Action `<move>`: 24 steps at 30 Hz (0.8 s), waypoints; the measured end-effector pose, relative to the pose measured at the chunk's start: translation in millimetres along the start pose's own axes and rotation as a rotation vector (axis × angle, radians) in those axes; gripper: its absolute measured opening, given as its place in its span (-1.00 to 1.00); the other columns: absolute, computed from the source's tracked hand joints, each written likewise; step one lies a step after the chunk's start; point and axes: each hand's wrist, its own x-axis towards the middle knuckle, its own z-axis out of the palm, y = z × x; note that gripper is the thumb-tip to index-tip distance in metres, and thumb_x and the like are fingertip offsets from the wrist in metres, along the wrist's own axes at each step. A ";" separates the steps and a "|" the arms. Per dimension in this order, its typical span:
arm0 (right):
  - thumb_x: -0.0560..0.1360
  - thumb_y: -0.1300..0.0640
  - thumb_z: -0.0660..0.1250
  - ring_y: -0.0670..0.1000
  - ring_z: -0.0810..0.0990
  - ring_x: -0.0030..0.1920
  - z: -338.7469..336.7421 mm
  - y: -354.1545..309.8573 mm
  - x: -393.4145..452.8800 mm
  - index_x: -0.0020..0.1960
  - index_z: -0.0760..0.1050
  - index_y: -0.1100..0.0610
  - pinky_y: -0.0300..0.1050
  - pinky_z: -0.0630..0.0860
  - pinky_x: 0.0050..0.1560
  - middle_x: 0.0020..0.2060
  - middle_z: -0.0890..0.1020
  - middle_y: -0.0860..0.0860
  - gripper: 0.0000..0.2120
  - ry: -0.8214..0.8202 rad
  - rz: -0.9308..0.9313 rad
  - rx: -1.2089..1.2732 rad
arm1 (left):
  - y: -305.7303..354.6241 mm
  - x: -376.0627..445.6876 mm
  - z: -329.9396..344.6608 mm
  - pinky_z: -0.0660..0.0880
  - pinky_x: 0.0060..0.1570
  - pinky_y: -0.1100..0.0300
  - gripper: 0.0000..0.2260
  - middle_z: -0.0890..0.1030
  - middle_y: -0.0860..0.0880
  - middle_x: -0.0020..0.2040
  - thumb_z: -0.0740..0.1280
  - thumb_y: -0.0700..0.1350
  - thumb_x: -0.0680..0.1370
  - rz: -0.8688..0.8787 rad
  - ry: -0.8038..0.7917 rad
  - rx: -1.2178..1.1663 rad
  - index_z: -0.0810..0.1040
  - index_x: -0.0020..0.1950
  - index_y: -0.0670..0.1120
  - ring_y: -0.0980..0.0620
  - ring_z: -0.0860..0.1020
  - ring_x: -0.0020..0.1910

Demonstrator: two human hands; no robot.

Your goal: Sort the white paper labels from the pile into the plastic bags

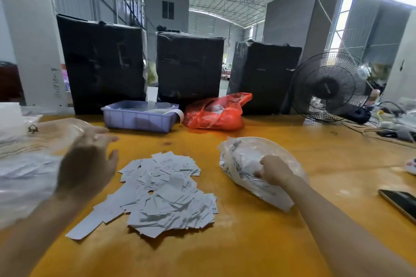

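Labels point(164, 189) lay in a loose white pile at the middle of the yellow counter point(270, 243), between our two hands. Sorting was therefore in hand and, by our judgement, far from finished, since most of the pile remained on the counter.

Our right hand point(273, 173) rested on a clear plastic bag point(245, 153) that lay just right of the pile. Its fingers were curled and appeared to pinch the bag film, or a label at the bag mouth; we could not tell which. White labels already showed through the film, so we judged this bag to be partly filled.

Our left hand point(87, 164) hovered above the counter at the pile's left edge, blurred, with fingers spread and nothing held. Beyond it, more clear plastic bags point(29, 164) lay heaped at the left side of the counter.

We judged the step to be a deposit at the right-hand bag, with the left hand free for the next pick. The next move called for the following:
- Lower the left hand onto the pile and separate one label, or a small batch, from the overlapping sheets.
- Read the size mark; one label at the pile's right edge showed "XS".
- Hold the matching bag open before release.

A purple bin point(137, 119) and a red bag point(216, 112) stood behind, well apart from the pile.
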 end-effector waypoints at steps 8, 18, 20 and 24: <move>0.49 0.17 0.38 0.13 0.61 -0.06 -1.8 3.6 -2.0 -0.21 0.60 0.21 -0.16 0.37 -0.21 -0.17 0.65 0.14 -0.86 0.198 0.051 0.182 | 36.4 -40.8 35.6 0.58 -0.12 0.01 -0.88 0.65 -0.11 -0.04 0.46 -0.31 0.41 0.147 -0.230 -0.179 0.67 -0.07 -0.19 -0.16 0.61 -0.05; 0.51 0.20 0.26 0.13 0.58 -0.12 2.1 6.5 -14.7 -0.11 0.58 0.18 -0.08 0.46 -0.20 -0.14 0.65 0.12 -0.87 0.265 -0.031 0.148 | 34.0 -52.9 50.0 0.48 0.06 0.19 -0.85 0.62 0.02 0.07 0.33 -0.14 0.54 0.146 -0.283 -0.221 0.62 0.08 -0.08 0.02 0.53 0.09; 0.49 0.08 0.36 0.09 0.57 0.05 3.2 4.3 -16.0 0.08 0.54 0.15 -0.06 0.50 -0.03 0.03 0.63 0.07 -0.80 0.143 0.015 0.099 | 34.5 -53.5 48.9 0.44 0.03 0.26 -0.82 0.60 0.05 0.09 0.30 -0.06 0.57 0.129 -0.328 -0.232 0.59 0.13 -0.04 0.07 0.52 0.09; 0.42 0.12 0.47 0.05 0.55 -0.07 0.8 3.7 -16.1 -0.09 0.57 0.14 -0.10 0.46 -0.12 -0.06 0.65 0.08 -0.86 0.168 0.062 0.171 | 33.1 -55.0 46.7 0.39 -0.06 0.34 -0.78 0.59 0.06 0.08 0.30 0.02 0.56 0.102 -0.442 -0.266 0.57 0.16 -0.02 0.12 0.51 0.03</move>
